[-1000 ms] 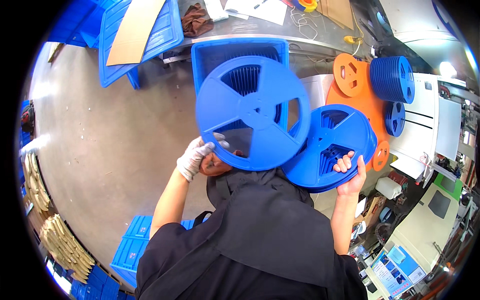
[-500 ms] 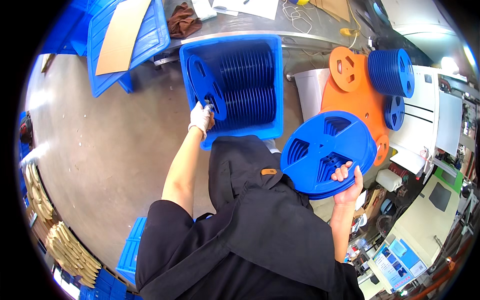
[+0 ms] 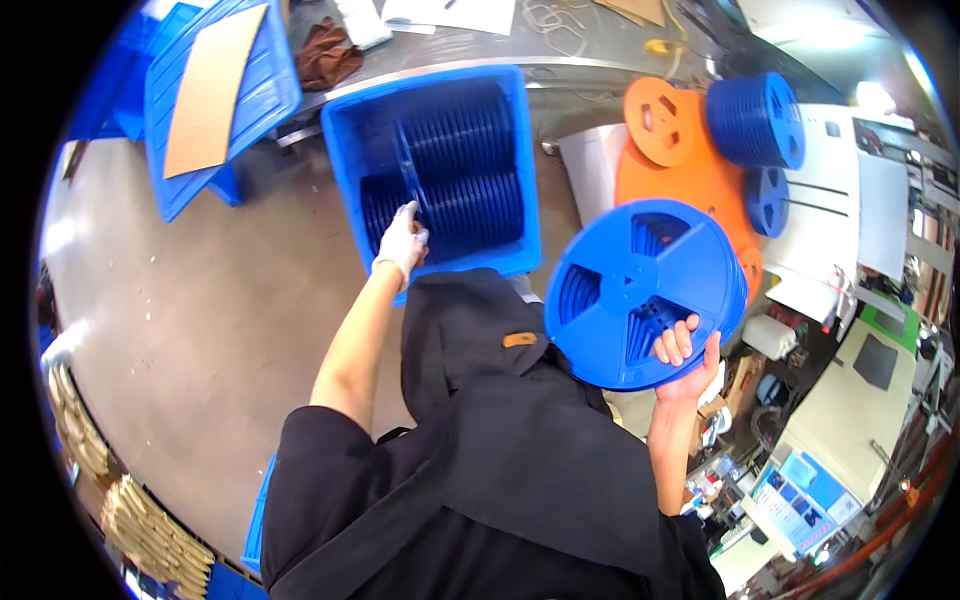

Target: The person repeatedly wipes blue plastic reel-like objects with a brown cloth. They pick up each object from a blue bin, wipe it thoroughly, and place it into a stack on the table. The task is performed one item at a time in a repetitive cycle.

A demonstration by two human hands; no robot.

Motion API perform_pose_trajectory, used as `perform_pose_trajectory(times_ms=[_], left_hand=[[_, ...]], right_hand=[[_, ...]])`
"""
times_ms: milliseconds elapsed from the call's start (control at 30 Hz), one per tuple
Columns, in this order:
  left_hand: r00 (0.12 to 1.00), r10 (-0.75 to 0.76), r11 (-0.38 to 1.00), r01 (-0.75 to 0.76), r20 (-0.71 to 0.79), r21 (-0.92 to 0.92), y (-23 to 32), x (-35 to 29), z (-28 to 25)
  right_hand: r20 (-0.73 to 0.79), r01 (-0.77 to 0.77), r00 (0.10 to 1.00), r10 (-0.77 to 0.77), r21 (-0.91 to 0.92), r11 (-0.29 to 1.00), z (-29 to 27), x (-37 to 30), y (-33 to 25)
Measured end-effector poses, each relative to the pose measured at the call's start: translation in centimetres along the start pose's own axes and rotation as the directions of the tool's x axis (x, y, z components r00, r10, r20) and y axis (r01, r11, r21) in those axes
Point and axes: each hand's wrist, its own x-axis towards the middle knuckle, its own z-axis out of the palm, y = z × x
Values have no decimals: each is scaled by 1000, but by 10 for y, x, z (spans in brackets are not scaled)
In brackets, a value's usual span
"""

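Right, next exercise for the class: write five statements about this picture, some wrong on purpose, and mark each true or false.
1. The right hand grips a stack of blue reels. True.
2. The right hand wears a glove. False: it is bare; the left hand has a pale glove.
3. More blue reels stand on edge inside the blue bin. True.
4. The cardboard sheet lies on the floor. False: it lies on a ribbed blue panel.
5. The brown cloth is on the metal table. True.
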Motion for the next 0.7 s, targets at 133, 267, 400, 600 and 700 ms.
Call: perform_pose_trajectory(times_ms=[133, 267, 400, 600, 700], left_hand=[[637, 758, 487, -696, 141, 528, -11, -24, 30], [317, 788, 25, -874, 528, 486, 52, -90, 51], [180, 808, -152, -856, 561, 494, 84, -120, 53], [172, 798, -209, -821, 578, 532, 70, -125, 39], [170, 845, -87, -892, 507, 445, 48, -119, 25]], right_hand=[[166, 7, 986, -22, 87, 996, -2, 4, -30], [321, -52, 946, -38, 267, 962, -10, 2, -34], [415, -128, 910, -10, 301, 945, 2, 6, -32], [420, -83, 907, 26, 118, 989, 8, 8, -36], [123, 80, 991, -47, -286, 955, 27, 5, -29]])
